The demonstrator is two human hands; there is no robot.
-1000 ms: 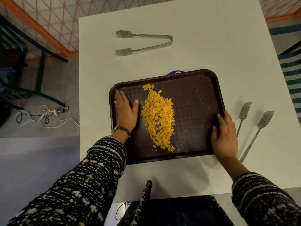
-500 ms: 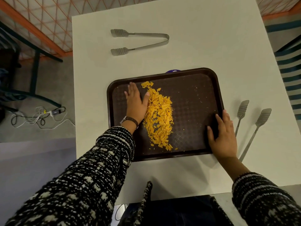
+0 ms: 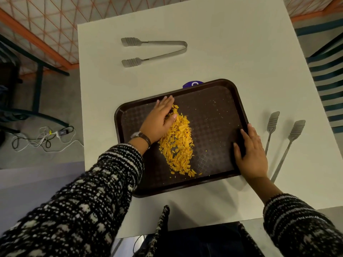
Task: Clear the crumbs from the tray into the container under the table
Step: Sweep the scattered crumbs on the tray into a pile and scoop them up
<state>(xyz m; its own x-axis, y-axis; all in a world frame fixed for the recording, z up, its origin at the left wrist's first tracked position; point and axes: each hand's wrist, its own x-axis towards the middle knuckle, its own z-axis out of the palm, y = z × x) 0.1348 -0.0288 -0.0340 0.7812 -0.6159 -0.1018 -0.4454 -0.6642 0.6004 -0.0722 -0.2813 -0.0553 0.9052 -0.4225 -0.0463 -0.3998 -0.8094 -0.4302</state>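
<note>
A dark brown tray (image 3: 219, 101) lies on the white table (image 3: 222, 52), turned slightly. A long heap of orange-yellow crumbs (image 3: 178, 143) runs down its middle. My left hand (image 3: 159, 119) lies flat inside the tray, fingers reaching the far rim, its thumb side pressed against the top left of the heap. My right hand (image 3: 250, 153) rests over the tray's right rim with the fingers spread on the tray floor and holds it down. No container is in view.
Metal tongs (image 3: 156, 50) lie at the back of the table. A second pair of tongs (image 3: 284, 141) lies just right of the tray. A purple object (image 3: 192, 84) peeks from behind the tray's far rim. Cables lie on the floor at left (image 3: 44, 138).
My left hand has slid right and farther up the tray, from the left part to the heap's upper end, pushing crumbs inward. The right hand stays on the right rim.
</note>
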